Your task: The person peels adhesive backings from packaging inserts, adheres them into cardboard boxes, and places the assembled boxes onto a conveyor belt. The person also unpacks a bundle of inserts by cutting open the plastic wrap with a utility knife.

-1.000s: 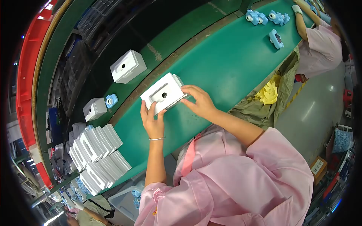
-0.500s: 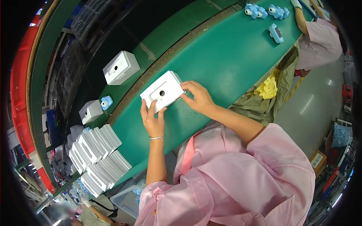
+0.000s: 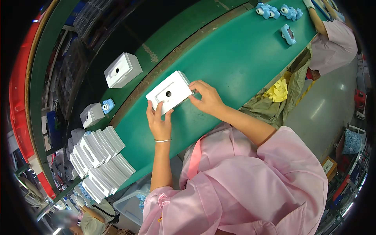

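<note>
White box [image 3: 178, 83] held between both my grips
By the table's [image 3: 235, 58] far edge, my left grip [image 3: 159, 124] clasps its left end and my right grip [image 3: 208, 99] pinches its right, probably steadying it; white trays [image 3: 111, 172] crowd the table's left end, presumably within reach.

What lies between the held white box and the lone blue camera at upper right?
The head view shows bare green tabletop between the white box and blue camera.
</note>
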Demonstrator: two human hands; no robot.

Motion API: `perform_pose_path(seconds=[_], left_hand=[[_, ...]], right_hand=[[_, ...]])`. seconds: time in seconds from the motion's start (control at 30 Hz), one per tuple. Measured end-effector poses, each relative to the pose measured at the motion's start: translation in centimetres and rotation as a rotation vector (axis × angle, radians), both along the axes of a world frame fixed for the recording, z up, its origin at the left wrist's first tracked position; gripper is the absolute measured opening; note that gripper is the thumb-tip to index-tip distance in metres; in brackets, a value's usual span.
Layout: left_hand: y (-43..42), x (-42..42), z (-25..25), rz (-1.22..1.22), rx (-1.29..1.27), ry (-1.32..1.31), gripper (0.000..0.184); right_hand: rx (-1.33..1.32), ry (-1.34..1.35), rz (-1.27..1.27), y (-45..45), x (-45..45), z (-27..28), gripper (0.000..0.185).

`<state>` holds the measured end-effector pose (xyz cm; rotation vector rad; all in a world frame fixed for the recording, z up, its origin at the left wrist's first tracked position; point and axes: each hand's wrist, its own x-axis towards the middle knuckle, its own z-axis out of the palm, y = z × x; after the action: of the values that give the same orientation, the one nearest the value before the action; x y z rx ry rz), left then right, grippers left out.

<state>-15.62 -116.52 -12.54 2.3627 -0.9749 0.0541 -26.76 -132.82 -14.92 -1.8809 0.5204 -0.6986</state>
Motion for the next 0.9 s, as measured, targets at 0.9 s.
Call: perform_pose_path(seconds=[0.9], left_hand=[[-0.6, -2.4, -5.7, 0.224, -0.473, 0.578, 0.067]], right_hand=[[-0.303, 0.383, 0.648, -9.2, 4.8, -0.2, 0.095]])
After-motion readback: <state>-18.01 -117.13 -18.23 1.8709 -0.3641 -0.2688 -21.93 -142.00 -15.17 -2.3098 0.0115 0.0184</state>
